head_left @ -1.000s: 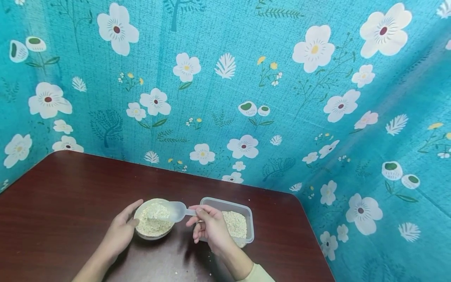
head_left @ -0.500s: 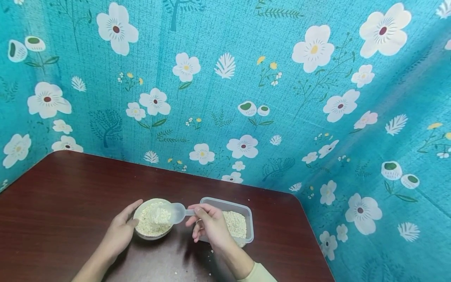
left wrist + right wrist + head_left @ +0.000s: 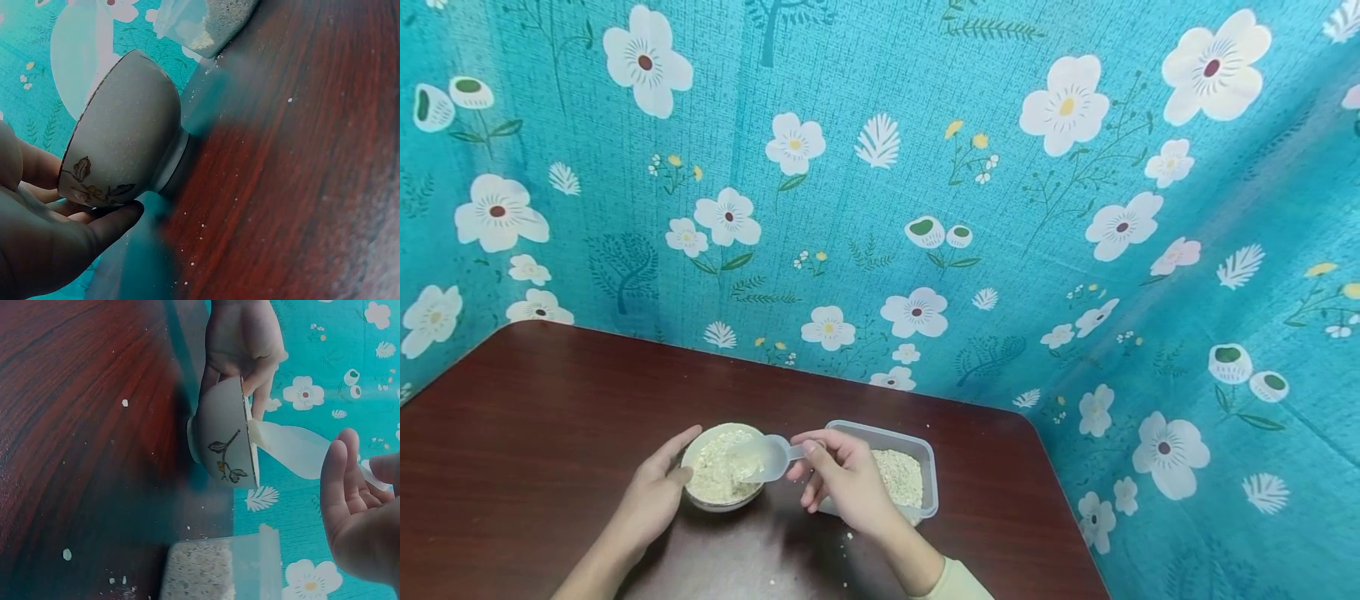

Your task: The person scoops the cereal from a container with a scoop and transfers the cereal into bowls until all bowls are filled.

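Note:
My left hand (image 3: 651, 496) holds the left side of a bowl (image 3: 724, 506) heaped with pale oat flakes (image 3: 711, 475). In the left wrist view, the bowl (image 3: 131, 119) shows a brown leaf pattern and a foot ring on the table, with thumb and fingers around its side. My right hand (image 3: 853, 487) pinches the handle of a translucent plastic scoop (image 3: 777, 457). The scoop's mouth is tipped down into the bowl, its front among the flakes. The right wrist view shows the scoop (image 3: 300, 450) slanting over the bowl's rim.
Right of the bowl stands a clear plastic container (image 3: 930, 475) part filled with oats (image 3: 901, 479), partly behind my right hand. Stray flakes lie on the dark red-brown table (image 3: 587, 400). A turquoise flowered cloth (image 3: 850, 208) hangs behind and to the right.
The scoop has tilted and dipped slightly lower and leftward, and the flakes in it have slid out into the bowl. The left hand keeps its place on the bowl.

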The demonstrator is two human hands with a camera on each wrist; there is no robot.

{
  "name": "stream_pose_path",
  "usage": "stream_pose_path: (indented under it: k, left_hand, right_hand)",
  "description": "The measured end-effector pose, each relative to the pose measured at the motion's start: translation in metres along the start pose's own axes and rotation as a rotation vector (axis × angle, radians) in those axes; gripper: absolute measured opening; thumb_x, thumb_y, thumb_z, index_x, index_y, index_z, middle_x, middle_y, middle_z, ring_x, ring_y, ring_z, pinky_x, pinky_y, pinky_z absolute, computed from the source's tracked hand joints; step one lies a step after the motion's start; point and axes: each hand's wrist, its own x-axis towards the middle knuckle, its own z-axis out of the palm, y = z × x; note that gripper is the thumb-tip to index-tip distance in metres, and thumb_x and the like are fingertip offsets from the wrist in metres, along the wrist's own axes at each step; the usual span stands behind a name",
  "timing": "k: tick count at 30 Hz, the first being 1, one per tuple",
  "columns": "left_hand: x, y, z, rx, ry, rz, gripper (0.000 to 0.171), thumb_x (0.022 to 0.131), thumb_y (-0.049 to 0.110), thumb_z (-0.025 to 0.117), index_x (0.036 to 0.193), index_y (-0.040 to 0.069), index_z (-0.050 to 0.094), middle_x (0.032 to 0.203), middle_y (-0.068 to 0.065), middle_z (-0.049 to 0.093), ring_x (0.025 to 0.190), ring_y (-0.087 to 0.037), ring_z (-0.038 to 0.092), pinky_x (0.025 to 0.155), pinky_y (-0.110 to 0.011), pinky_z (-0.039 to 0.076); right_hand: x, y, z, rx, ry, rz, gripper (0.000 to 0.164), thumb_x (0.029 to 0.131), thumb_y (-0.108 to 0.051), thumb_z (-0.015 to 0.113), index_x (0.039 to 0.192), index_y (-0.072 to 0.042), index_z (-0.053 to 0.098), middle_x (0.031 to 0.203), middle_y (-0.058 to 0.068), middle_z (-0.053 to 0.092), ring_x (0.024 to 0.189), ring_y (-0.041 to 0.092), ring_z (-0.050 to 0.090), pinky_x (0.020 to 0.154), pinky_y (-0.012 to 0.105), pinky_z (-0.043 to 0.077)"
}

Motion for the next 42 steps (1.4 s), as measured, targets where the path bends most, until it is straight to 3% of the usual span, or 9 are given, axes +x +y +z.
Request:
stream_pose_path:
  k: [5, 10, 15, 21, 30, 36, 42]
  left_hand:
    - [-0.002, 0.0, 0.0, 0.007, 0.011, 0.014, 0.06, 0.099, -0.003, 0.034, 0.158, -0.001, 0.022, 0.163, -0.027, 0.016, 0.148, -0.047, 0.011, 0.117, -0.067, 0.015]
    - [-0.001, -0.001, -0.001, 0.006, 0.009, 0.021, 0.06, 0.1, -0.003, 0.033, 0.158, -0.002, 0.021, 0.163, -0.027, 0.016, 0.148, -0.048, 0.011, 0.116, -0.067, 0.015]
    - [-0.002, -0.001, -0.001, 0.008, 0.014, 0.021, 0.06, 0.099, -0.004, 0.034, 0.158, -0.002, 0.021, 0.163, -0.027, 0.015, 0.148, -0.048, 0.01, 0.116, -0.067, 0.014]
    - [-0.002, -0.002, -0.002, 0.0, 0.017, 0.018, 0.059, 0.101, -0.002, 0.035, 0.158, -0.003, 0.021, 0.163, -0.027, 0.015, 0.149, -0.047, 0.01, 0.117, -0.066, 0.014]
    - [-0.003, 0.002, -0.001, -0.022, 0.039, 0.063, 0.057, 0.103, -0.001, 0.038, 0.157, -0.006, 0.019, 0.16, -0.03, 0.02, 0.147, -0.048, 0.018, 0.116, -0.061, 0.021]
    - [-0.004, 0.006, -0.004, -0.009, 0.059, 0.081, 0.057, 0.104, 0.0, 0.04, 0.157, -0.005, 0.019, 0.159, -0.029, 0.024, 0.145, -0.048, 0.026, 0.113, -0.056, 0.027]
    - [-0.004, 0.01, -0.006, -0.01, 0.073, 0.08, 0.058, 0.105, 0.003, 0.041, 0.159, -0.002, 0.019, 0.161, -0.027, 0.022, 0.146, -0.046, 0.025, 0.114, -0.055, 0.028]
  right_hand:
    - [-0.004, -0.005, 0.003, -0.104, -0.027, -0.047, 0.027, 0.105, -0.021, 0.056, 0.121, -0.003, 0.068, 0.09, 0.029, 0.069, 0.052, 0.015, 0.06, 0.048, 0.023, 0.055]
    - [-0.008, -0.009, 0.006, -0.228, -0.061, -0.137, 0.024, 0.103, -0.02, 0.058, 0.119, -0.006, 0.069, 0.088, 0.017, 0.071, 0.054, 0.021, 0.063, 0.05, 0.035, 0.059]
    - [-0.012, -0.01, 0.008, -0.341, -0.102, -0.21, 0.021, 0.103, -0.017, 0.059, 0.119, -0.01, 0.071, 0.087, 0.003, 0.072, 0.055, 0.007, 0.061, 0.047, 0.026, 0.056]
    - [-0.013, -0.009, 0.009, -0.448, -0.152, -0.293, 0.022, 0.102, -0.015, 0.061, 0.121, -0.01, 0.071, 0.091, 0.005, 0.071, 0.061, -0.002, 0.061, 0.052, 0.018, 0.055]
    - [-0.014, -0.011, 0.007, -0.47, -0.166, -0.315, 0.022, 0.102, -0.015, 0.061, 0.121, -0.009, 0.07, 0.095, 0.001, 0.071, 0.063, -0.003, 0.061, 0.055, 0.017, 0.055]
    - [-0.015, -0.011, 0.006, -0.408, -0.13, -0.279, 0.022, 0.103, -0.014, 0.058, 0.12, -0.01, 0.07, 0.097, 0.004, 0.073, 0.06, -0.001, 0.062, 0.052, 0.022, 0.057]
    - [-0.015, -0.012, 0.006, -0.331, -0.086, -0.27, 0.022, 0.104, -0.016, 0.056, 0.121, -0.008, 0.069, 0.092, 0.008, 0.073, 0.057, 0.011, 0.063, 0.049, 0.028, 0.057]
